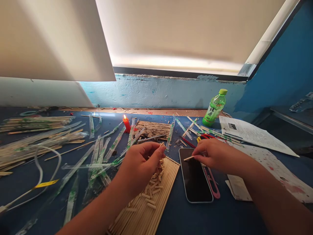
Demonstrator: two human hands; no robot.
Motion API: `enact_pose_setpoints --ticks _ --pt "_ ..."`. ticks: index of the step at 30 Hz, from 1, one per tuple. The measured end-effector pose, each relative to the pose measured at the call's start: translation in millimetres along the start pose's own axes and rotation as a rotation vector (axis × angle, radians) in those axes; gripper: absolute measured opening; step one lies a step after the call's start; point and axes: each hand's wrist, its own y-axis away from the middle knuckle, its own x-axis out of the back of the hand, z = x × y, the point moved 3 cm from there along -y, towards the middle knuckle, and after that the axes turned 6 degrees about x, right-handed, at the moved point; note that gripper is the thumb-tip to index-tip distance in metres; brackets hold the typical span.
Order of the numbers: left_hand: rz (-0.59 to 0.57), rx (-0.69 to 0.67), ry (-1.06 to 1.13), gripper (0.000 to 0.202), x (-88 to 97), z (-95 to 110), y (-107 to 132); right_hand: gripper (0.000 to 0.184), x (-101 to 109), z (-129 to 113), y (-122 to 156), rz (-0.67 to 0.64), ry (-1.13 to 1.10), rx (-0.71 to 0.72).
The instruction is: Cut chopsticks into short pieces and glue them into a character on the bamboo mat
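My left hand (pixel 146 160) is closed in a pinch on a small piece of wooden stick (pixel 162 144), whose pale end shows at the fingertips. Beneath that hand lies a mat of wooden sticks (pixel 168 176) laid side by side, with several short cut stick pieces (pixel 151 195) loose on top. Over the dark screen of a smartphone (pixel 197 182), my right hand (pixel 212 152) pinches a short wooden stick (pixel 188 158) that points left. A pink-handled tool (pixel 215 187) lies partly hidden along the phone's right edge.
A lit red candle (pixel 126 124) stands near a second stick panel (pixel 156 128). Clear plastic wrappers (pixel 97 163) and stick bundles (pixel 36 124) cover the left side. A white cable (pixel 39 166) loops there. At the back right are a green bottle (pixel 215 109) and printed paper (pixel 256 133).
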Motion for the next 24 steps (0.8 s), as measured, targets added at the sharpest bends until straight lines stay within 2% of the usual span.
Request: enact_pose_setpoints --ticks 3,7,9,12,18,24 --pt "-0.018 0.023 -0.017 0.03 -1.8 1 1 0.023 1 1 5 -0.004 0.016 -0.04" --pt "-0.03 0.049 -0.011 0.03 -3.7 -1 2 0.047 -2 1 10 -0.061 -0.156 -0.095" --pt "-0.038 0.047 -0.007 0.03 -4.5 -2 2 0.039 -5 -1 10 -0.137 -0.212 -0.059" --pt "-0.048 0.045 -0.01 0.031 -5.4 -2 2 0.02 -8 -1 10 -0.171 -0.155 -0.045" --pt "-0.048 0.039 -0.044 0.03 -5.5 -1 5 0.062 -15 8 8 -0.153 -0.058 -0.124" --pt "-0.061 0.014 -0.053 0.032 -7.5 -4 4 0.069 -15 11 6 -0.142 -0.057 -0.157"
